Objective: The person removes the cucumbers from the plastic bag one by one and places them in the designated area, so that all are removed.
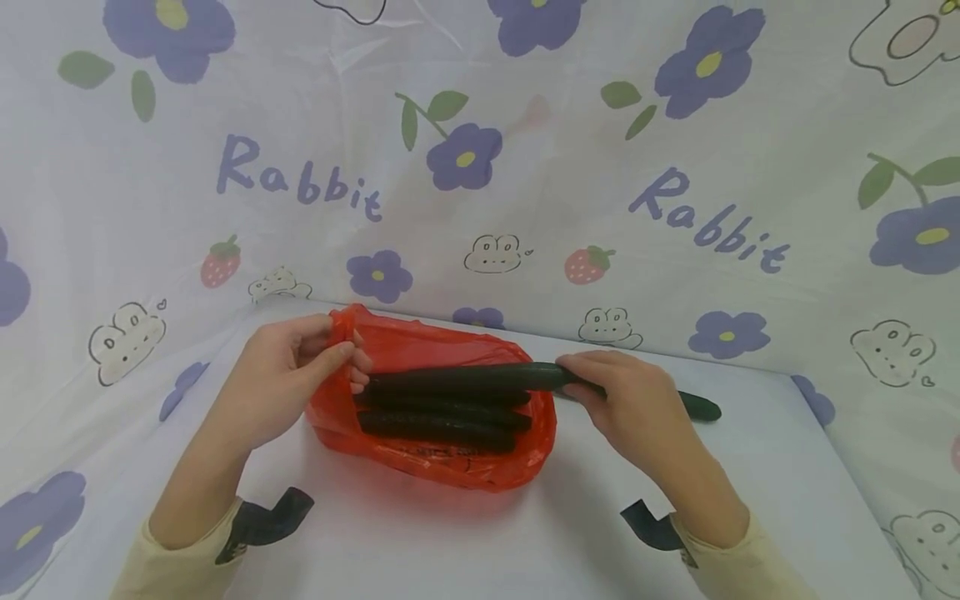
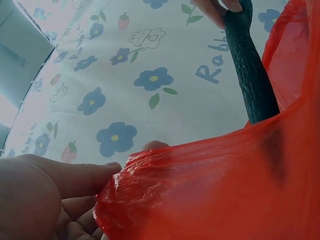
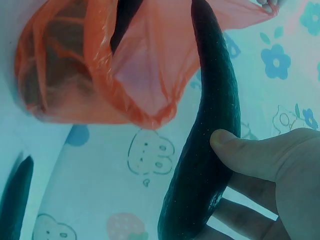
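Altogether, one red plastic bag (image 1: pixel 480 478), two hands and several cucumbers are in view; one cucumber is in the grasp, one loose cucumber (image 1: pixel 701 407) lies on the white table (image 1: pixel 450 554) to the bag's right, and inside the bag there seem to be three bagged cucumbers (image 1: pixel 442 427), though they overlap so closely that the count is not certain. The bag sits on the table with its mouth spread toward the head camera; the bagged cucumbers lie side by side in it, roughly crosswise, and some dark print shows on its front, too blurred to read.

The left hand (image 1: pixel 281 383) pinches the bag's rim at its left side, thumb against fingers; the right hand (image 1: pixel 637 408) has thumb and fingers wrapped round the held cucumber (image 1: pixel 480 377), toward its near end; the far end of that cucumber reaches through the bag's mouth, above the others, and the left wrist view shows it as a dark shadow through the red film.

Behind stands one pale cloth (image 1: pixel 540 208), printed with flowers, strawberries, rabbit faces and, twice in the head view, the word "Rabbit".
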### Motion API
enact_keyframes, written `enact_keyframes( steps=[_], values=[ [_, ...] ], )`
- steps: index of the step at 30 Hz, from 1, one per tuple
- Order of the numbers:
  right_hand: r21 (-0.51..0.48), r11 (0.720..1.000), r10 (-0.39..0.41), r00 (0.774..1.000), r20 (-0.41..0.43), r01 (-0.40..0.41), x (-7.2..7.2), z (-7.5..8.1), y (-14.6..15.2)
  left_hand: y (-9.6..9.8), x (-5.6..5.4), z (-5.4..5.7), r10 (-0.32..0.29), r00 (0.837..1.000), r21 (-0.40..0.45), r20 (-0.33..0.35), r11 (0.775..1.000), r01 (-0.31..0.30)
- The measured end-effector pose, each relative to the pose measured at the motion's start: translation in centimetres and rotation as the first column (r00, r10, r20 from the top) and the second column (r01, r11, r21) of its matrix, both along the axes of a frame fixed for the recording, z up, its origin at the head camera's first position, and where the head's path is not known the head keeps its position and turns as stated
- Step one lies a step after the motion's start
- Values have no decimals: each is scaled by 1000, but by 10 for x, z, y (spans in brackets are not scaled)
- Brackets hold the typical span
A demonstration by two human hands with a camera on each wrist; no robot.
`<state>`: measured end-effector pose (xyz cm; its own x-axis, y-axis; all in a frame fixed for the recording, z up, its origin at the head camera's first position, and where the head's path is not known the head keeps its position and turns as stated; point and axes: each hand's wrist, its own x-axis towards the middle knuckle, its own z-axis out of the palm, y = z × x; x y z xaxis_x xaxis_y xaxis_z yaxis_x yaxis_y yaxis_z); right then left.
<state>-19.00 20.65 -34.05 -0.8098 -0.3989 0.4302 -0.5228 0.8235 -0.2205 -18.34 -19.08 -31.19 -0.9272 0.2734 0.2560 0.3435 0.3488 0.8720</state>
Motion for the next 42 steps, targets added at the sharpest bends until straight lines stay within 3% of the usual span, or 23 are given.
enact_keyframes(
  steps=[13,26,42],
  values=[
    [-32,999,-9,995,-101,6,4,1,32,0,-1,-1,-1,1000,-1,1,1000,1],
    [-43,999,7,988,-153,-14,5,10,60,0,0,0,6,1000,-3,6,1000,-6],
    [-28,999,-29,976,-218,23,11,13,110,-1,1,2,11,1000,-6,12,1000,-11]
  ],
)
